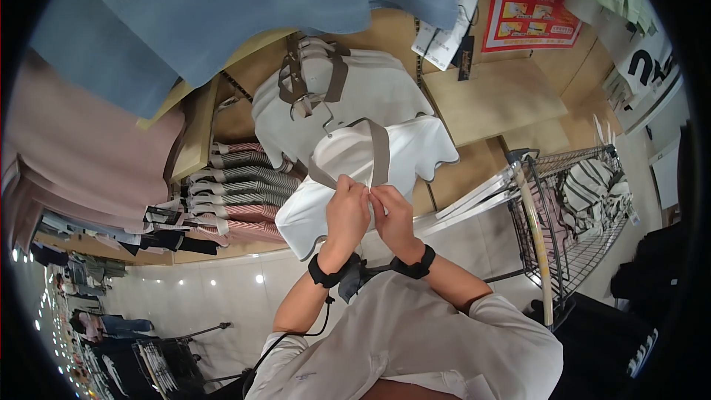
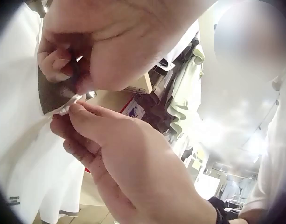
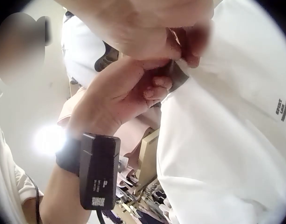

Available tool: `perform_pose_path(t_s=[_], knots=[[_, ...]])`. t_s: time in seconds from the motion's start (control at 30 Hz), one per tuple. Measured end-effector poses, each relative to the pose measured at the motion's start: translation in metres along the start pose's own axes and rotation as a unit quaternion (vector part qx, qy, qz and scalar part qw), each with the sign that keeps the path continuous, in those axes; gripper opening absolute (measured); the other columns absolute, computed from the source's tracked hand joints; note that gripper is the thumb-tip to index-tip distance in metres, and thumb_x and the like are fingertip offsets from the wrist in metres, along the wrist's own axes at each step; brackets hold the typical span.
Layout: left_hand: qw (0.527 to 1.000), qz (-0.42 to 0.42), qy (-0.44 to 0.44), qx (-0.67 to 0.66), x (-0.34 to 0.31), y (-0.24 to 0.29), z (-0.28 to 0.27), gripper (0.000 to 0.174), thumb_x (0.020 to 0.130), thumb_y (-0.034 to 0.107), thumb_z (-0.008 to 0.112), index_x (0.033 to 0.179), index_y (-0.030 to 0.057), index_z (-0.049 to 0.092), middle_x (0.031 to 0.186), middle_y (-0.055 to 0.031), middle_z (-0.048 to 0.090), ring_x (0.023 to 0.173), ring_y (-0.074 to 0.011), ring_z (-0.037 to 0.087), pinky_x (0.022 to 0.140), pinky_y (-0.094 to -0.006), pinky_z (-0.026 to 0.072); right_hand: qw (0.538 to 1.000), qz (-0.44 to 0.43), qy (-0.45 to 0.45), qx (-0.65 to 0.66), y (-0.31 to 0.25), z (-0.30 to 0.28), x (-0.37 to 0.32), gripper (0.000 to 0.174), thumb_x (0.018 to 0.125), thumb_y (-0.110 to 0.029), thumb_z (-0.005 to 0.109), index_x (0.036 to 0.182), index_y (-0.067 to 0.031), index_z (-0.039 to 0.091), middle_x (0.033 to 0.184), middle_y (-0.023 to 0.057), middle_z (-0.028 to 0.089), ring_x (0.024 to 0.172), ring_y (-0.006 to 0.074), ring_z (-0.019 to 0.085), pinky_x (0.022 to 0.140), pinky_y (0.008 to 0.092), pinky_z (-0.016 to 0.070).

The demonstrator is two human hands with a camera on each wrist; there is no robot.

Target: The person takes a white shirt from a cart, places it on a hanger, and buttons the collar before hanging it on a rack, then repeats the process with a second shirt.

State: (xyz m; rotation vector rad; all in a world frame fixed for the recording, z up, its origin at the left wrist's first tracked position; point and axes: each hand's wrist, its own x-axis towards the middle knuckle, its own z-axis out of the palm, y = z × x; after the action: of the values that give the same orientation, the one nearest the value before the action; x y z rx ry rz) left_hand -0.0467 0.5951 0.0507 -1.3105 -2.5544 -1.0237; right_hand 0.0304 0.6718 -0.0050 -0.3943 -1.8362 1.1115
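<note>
A white shirt [image 1: 296, 215] with a grey-brown collar [image 1: 380, 155] hangs in front of the person, a metal hanger hook [image 1: 328, 120] above it. At the lower collar opening, the left hand [image 1: 348, 216] and right hand [image 1: 394, 221] meet, both pinching the collar edge. In the left wrist view, the left hand [image 2: 115, 44] has curled fingers at the collar [image 2: 52, 97], and the right hand [image 2: 133, 156] pinches just below. The right wrist view shows white cloth [image 3: 217, 135] beside both hands; their fingertips partly hide what they pinch.
Another pale shirt [image 1: 385, 78] hangs behind. Striped folded-looking garments [image 1: 244, 185] are at left, with pink cloth [image 1: 96, 133] farther left. Blue cloth [image 1: 222, 7] hangs overhead. A wire cart [image 1: 527, 252] with clothes stands at right, near a wooden shelf [image 1: 496, 100].
</note>
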Motion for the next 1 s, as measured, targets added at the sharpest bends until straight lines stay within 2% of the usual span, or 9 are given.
perform_pose_path(t_s=[0.17, 0.33, 0.43, 0.5, 0.6, 0.67, 0.73, 0.87, 1.0], knots=[[0.999, -0.038, -0.017, 0.033, -0.001, -0.005, -0.005, 0.022, 0.084, 0.018, 0.071, 0.076, -0.0007, 0.061, 0.081, -0.012, 0.053, 0.067, -0.0332, 0.059, 0.059, -0.0401, 0.0471, 0.996, -0.012, -0.083, -0.009, -0.007, -0.011, -0.005, 0.02, 0.081, 0.009, 0.062, 0.1, 0.0027, 0.065, 0.094, 0.0155, 0.064, 0.082, 0.0331, 0.063, 0.07, 0.0347, 0.051], [0.999, -0.018, -0.01, 0.035, -0.004, -0.031, -0.007, 0.022, 0.079, 0.017, 0.074, 0.074, 0.0005, 0.06, 0.081, -0.0111, 0.052, 0.068, -0.0312, 0.059, 0.058, -0.0399, 0.0481, 0.981, -0.058, -0.187, -0.013, 0.012, -0.028, -0.009, 0.027, 0.082, 0.006, 0.063, 0.109, 0.002, 0.063, 0.097, 0.0146, 0.063, 0.085, 0.0323, 0.062, 0.073, 0.0369, 0.0506], [1.0, 0.005, -0.003, 0.026, -0.009, -0.036, -0.009, 0.019, 0.076, 0.012, 0.075, 0.073, 0.0021, 0.06, 0.081, -0.009, 0.052, 0.07, -0.0288, 0.058, 0.058, -0.0376, 0.0475, 0.992, 0.008, -0.124, -0.018, 0.021, -0.042, 0.01, 0.035, 0.081, 0.004, 0.065, 0.115, 0.0012, 0.062, 0.109, 0.0147, 0.06, 0.094, 0.03, 0.06, 0.078, 0.0375, 0.0495], [1.0, 0.009, 0.009, 0.025, -0.011, -0.036, -0.014, 0.017, 0.075, 0.011, 0.075, 0.073, 0.0025, 0.06, 0.083, -0.0084, 0.052, 0.071, -0.0283, 0.059, 0.059, -0.0376, 0.048, 0.99, -0.056, -0.051, -0.118, 0.012, -0.047, 0.041, 0.039, 0.082, -0.004, 0.068, 0.12, -0.0005, 0.06, 0.122, 0.0147, 0.054, 0.104, 0.0325, 0.055, 0.09, 0.0402, 0.0455], [0.999, -0.009, -0.029, 0.019, -0.016, -0.031, -0.018, 0.014, 0.076, 0.009, 0.071, 0.077, 0.0015, 0.059, 0.093, -0.0092, 0.051, 0.083, -0.0282, 0.059, 0.065, -0.0404, 0.0513, 0.967, -0.115, -0.092, -0.21, 0.013, -0.048, 0.075, 0.047, 0.083, -0.012, 0.07, 0.127, -0.0026, 0.056, 0.13, 0.0151, 0.05, 0.113, 0.0381, 0.05, 0.1, 0.0437, 0.0382], [0.999, 0.006, -0.03, 0.021, -0.021, -0.033, -0.017, 0.012, 0.078, 0.006, 0.07, 0.085, 0.0034, 0.061, 0.093, -0.0069, 0.051, 0.08, -0.0268, 0.059, 0.066, -0.0394, 0.0497, 0.967, -0.116, -0.098, -0.205, 0.017, -0.041, 0.088, 0.054, 0.085, -0.019, 0.071, 0.132, -0.0029, 0.052, 0.129, 0.0173, 0.052, 0.116, 0.0392, 0.05, 0.104, 0.0447, 0.0345], [1.0, 0.004, -0.026, 0.01, -0.026, -0.034, -0.016, 0.013, 0.078, 0.005, 0.068, 0.089, 0.003, 0.061, 0.094, -0.008, 0.05, 0.082, -0.0276, 0.059, 0.066, -0.0399, 0.0497, 0.958, -0.116, -0.177, -0.194, 0.028, -0.032, 0.098, 0.057, 0.084, -0.022, 0.071, 0.134, -0.0021, 0.05, 0.127, 0.0201, 0.054, 0.119, 0.0393, 0.049, 0.104, 0.0441, 0.0354], [0.999, 0.028, -0.02, -0.01, -0.031, -0.043, -0.018, 0.021, 0.08, 0.003, 0.067, 0.1, 0.0015, 0.062, 0.102, -0.0114, 0.051, 0.084, -0.0301, 0.059, 0.069, -0.04, 0.0503, 0.939, -0.065, -0.268, -0.208, 0.026, -0.022, 0.108, 0.047, 0.083, -0.026, 0.073, 0.118, 0.0005, 0.059, 0.105, 0.0171, 0.063, 0.101, 0.0354, 0.057, 0.092, 0.0436, 0.0401], [0.99, -0.02, 0.022, -0.139, -0.041, -0.035, -0.029, 0.027, 0.081, 0.003, 0.066, 0.108, 0.0019, 0.062, 0.113, -0.0132, 0.051, 0.084, -0.0286, 0.061, 0.07, -0.0382, 0.0514, 0.945, -0.066, -0.232, -0.221, 0.031, -0.009, 0.107, 0.038, 0.081, -0.026, 0.074, 0.106, 0.0009, 0.062, 0.091, 0.0133, 0.063, 0.087, 0.0322, 0.057, 0.083, 0.0427, 0.0399]])
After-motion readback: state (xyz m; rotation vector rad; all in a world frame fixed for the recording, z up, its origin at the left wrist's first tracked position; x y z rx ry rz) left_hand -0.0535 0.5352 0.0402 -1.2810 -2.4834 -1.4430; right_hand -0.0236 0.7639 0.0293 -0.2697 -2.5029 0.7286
